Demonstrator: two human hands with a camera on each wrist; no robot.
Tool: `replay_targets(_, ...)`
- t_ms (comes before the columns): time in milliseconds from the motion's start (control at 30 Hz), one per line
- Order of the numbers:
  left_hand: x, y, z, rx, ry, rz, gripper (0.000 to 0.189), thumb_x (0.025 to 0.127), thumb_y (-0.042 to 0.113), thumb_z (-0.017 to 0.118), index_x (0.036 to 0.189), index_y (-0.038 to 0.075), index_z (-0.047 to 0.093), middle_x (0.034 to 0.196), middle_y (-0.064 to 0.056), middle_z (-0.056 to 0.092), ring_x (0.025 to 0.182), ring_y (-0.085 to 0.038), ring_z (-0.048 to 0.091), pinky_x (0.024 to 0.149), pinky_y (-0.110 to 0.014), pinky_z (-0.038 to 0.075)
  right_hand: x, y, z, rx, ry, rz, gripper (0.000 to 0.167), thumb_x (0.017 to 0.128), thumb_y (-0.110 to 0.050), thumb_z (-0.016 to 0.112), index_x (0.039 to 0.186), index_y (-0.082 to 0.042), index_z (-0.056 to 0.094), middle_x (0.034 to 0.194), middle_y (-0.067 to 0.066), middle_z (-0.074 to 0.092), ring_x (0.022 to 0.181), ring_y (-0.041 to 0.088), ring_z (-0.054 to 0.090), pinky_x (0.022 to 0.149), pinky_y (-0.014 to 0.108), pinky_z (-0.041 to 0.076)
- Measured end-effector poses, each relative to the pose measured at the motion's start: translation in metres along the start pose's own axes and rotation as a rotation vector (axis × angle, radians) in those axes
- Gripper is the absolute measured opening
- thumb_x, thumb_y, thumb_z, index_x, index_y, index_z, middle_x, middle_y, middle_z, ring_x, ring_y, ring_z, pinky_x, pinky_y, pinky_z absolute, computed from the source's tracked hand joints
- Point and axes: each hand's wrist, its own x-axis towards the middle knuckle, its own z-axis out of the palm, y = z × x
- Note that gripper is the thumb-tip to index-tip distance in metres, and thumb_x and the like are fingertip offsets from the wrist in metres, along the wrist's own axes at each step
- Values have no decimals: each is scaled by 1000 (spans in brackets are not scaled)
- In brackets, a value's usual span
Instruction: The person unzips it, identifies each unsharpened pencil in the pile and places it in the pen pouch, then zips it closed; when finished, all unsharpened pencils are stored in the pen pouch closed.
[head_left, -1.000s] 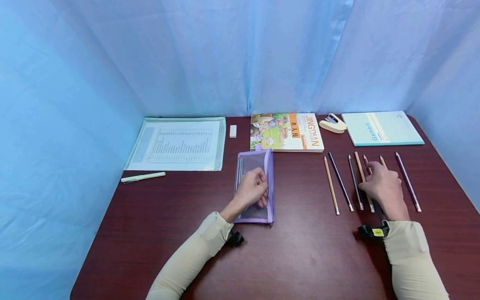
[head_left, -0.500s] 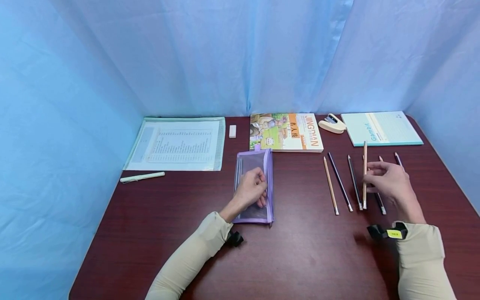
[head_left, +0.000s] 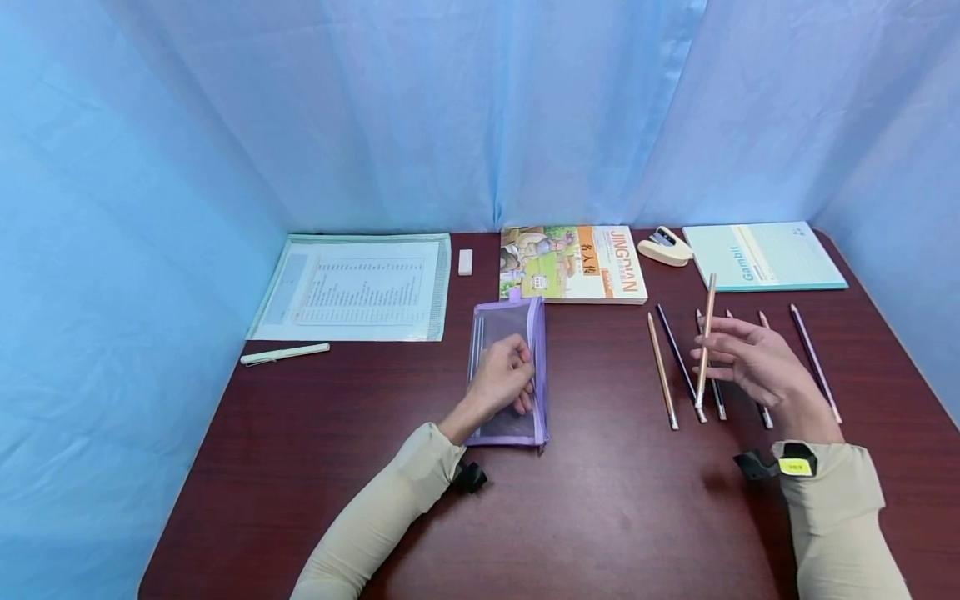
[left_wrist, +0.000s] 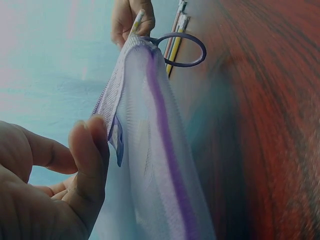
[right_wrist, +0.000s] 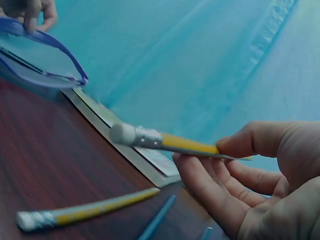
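My right hand point(head_left: 761, 367) pinches a yellow pencil point(right_wrist: 187, 143) between thumb and fingers, raised above the table with its white eraser end lowest in the head view. Below and beside this hand, several more pencils lie in a row, among them a yellow one point(head_left: 662, 367) at the left and a purple one point(head_left: 814, 358) at the right. My left hand point(head_left: 504, 375) pinches the zipped edge of a purple mesh pencil case point(head_left: 539, 333) and lifts it. In the right wrist view the case's mouth gapes, with a thin dark pencil or stick inside.
Along the back lie a clear document sleeve point(head_left: 360, 287), a white eraser point(head_left: 466, 262), a colourful book point(head_left: 573, 264), a cream pencil sharpener or stapler-like item point(head_left: 665, 247) and a pale green notebook point(head_left: 765, 257). A pale pen point(head_left: 285, 354) is at the left. Blue curtains point(head_left: 495, 108) surround the table.
My right hand has picked the yellow pencil out of the row, raised it, and shifted it left with its top tilting right. My left hand and the pencil case have stayed put.
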Motion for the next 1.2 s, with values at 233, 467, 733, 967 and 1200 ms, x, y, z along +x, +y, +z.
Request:
replay_targets(233,1,0,0,-5,-2,7,11,89,-5,50,84,4,50,56,-7,60,35,-12,57,35,-36,56,9,9,20,9,-36,51,38,102,8,39,116,-11,69,101,5,72,89,19,75,75,37,68)
replay_targets(467,3,-3,1,-10,-4,5,7,89,-6,48,87,0,51,56,-8,59,35,-11,57,34,-36,56,21,19,48,-52,-80,120,36,102,5,42,115,-16,69,100,3,72,89,15,75,77,35,68)
replay_targets(733,2,-2,1,-20,-6,13,7,89,-6,47,88,0,51,56,-8,60,35,-11,57,35,-37,56,41,35,85,-132,-141,219,32,100,2,46,115,-17,67,99,4,69,87,14,73,79,38,68)
replay_targets(967,1,-1,-1,-18,-5,15,7,89,-6,48,87,0,52,58,-12,62,35,-12,57,36,-41,57,62,53,113,-192,-156,335,39,99,1,49,137,10,43,95,4,72,84,14,72,77,37,68)
replay_targets(1200,1,-1,-1,-9,2,5,8,90,-5,49,87,2,51,58,-10,61,35,-12,57,38,-45,58,81,66,132,-246,-183,385,53,99,0,49,145,17,30,94,0,70,82,13,72,75,37,68)
